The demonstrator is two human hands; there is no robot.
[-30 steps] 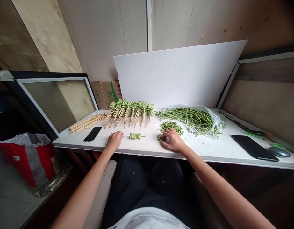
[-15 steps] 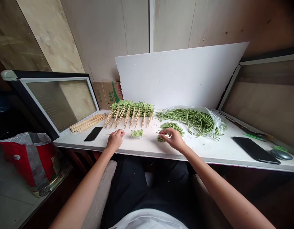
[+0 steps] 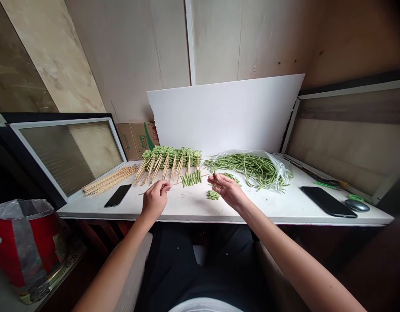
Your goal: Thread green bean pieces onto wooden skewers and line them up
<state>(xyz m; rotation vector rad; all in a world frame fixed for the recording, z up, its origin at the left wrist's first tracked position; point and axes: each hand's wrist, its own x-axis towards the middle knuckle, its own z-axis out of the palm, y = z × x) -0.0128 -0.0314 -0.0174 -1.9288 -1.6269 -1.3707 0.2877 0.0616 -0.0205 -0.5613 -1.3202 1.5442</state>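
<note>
My L hand (image 3: 155,200) pinches a bamboo skewer (image 3: 177,183) w/ cut long beans (image 3: 191,178) threaded on it; R hand (image 3: 228,190) pinches a bean piece (image 3: 214,177), small pile (image 3: 213,195) just below. Further along the bench (image 3: 186,209): loaded skewers (image 3: 170,158), bagged long beans (image 3: 248,169).

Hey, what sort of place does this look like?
Probably a makeshift prep room for a skewer or barbecue food business: there are rows of skewered green beans, a bundle of bare bamboo skewers, long beans in a plastic bag, and what looks like a glass-topped chest freezer.
</note>
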